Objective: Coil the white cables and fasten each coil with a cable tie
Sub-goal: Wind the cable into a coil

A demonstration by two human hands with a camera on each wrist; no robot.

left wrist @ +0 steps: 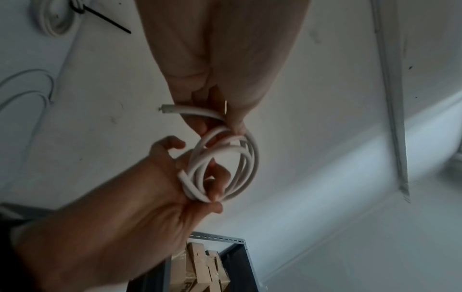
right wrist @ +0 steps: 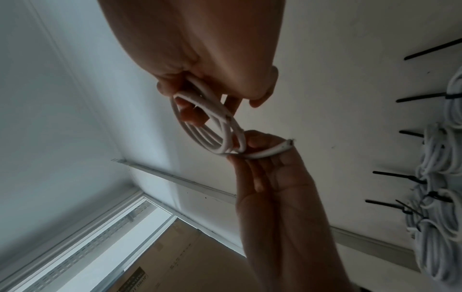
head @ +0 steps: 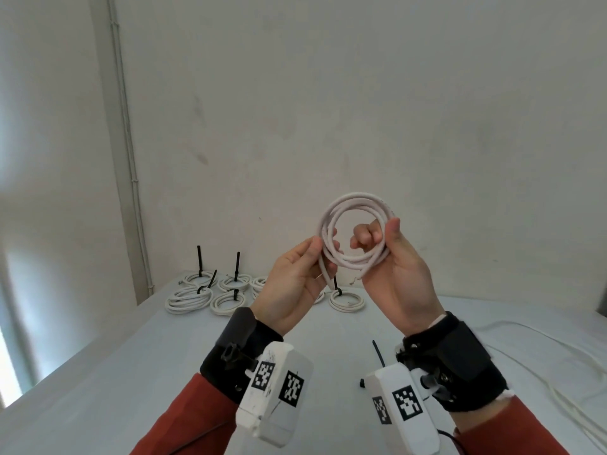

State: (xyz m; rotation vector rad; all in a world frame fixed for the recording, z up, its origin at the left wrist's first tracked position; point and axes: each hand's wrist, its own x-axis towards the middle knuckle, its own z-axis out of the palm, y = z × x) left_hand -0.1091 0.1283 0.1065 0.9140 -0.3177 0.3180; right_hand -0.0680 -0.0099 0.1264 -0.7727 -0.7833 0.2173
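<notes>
Left hand pinches coil's left side near free end; right hand curled through coil, thumb clamping turns. White cable coil held upright between hands, above bench, untied.

Risk: stiff turns likely spring apart if either grip slackens while reaching for tie.

Count: one coil in hands; one loose black cable tie below right wrist; at least six tied coils beyond hands, some hidden.

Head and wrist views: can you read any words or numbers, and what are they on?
"DROP", perhaps: cardboard box, right wrist view; the rest is blurred.
Stacked boxes, left wrist view: print too blurred to read.
Wrist markers, head view: black-and-white patterns, no words.
</notes>
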